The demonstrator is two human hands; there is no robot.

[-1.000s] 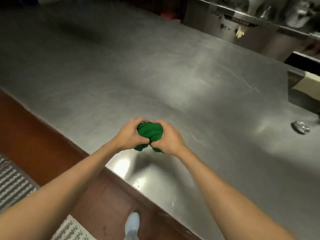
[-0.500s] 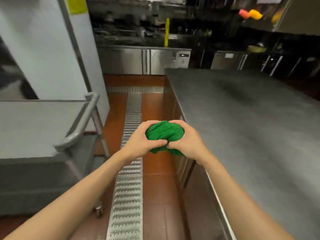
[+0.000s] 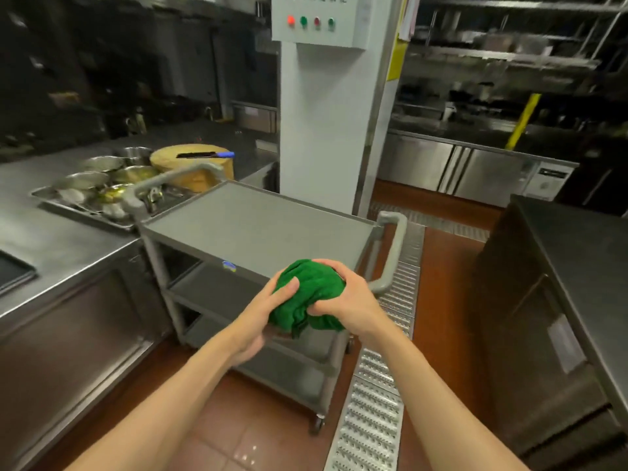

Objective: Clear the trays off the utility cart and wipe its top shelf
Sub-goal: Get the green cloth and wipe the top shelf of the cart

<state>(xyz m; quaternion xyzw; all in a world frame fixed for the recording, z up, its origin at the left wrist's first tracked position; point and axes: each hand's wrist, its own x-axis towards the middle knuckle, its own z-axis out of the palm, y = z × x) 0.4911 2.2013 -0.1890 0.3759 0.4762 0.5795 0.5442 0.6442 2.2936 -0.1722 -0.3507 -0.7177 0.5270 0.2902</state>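
The grey utility cart [image 3: 258, 229] stands with its long axis running from the near right handle to the far left one, its flat top shelf bare. Both hands hold a bunched green cloth [image 3: 307, 294] above its near edge: the left hand [image 3: 268, 309] presses from the side, the right hand [image 3: 346, 300] curls over it. Half a second ago the cart sat off to the left; now it is straight ahead, the tray [image 3: 85, 212] of bowls on the left worktop [image 3: 51, 239].

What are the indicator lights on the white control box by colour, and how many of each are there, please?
Red lights: 2
Green lights: 2
Total: 4, in one row on the control box
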